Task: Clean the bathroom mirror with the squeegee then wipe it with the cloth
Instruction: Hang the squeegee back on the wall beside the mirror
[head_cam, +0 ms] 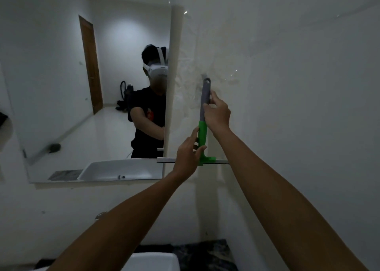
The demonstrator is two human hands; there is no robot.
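Note:
The squeegee (203, 134) hangs upright against the white wall, just right of the mirror (86, 98). It has a grey upper handle, a green lower neck and a horizontal blade at the bottom. My right hand (218, 114) grips the grey handle near its middle. My left hand (188, 155) holds the green neck just above the blade, fingers partly curled round it. The blade's left end reaches the mirror's right edge. No cloth is in view.
A white sink (152, 261) sits at the bottom edge on a dark marbled counter (205, 252). The mirror reflects the person, a wooden door and the sink. White tiled wall (298, 85) fills the right side.

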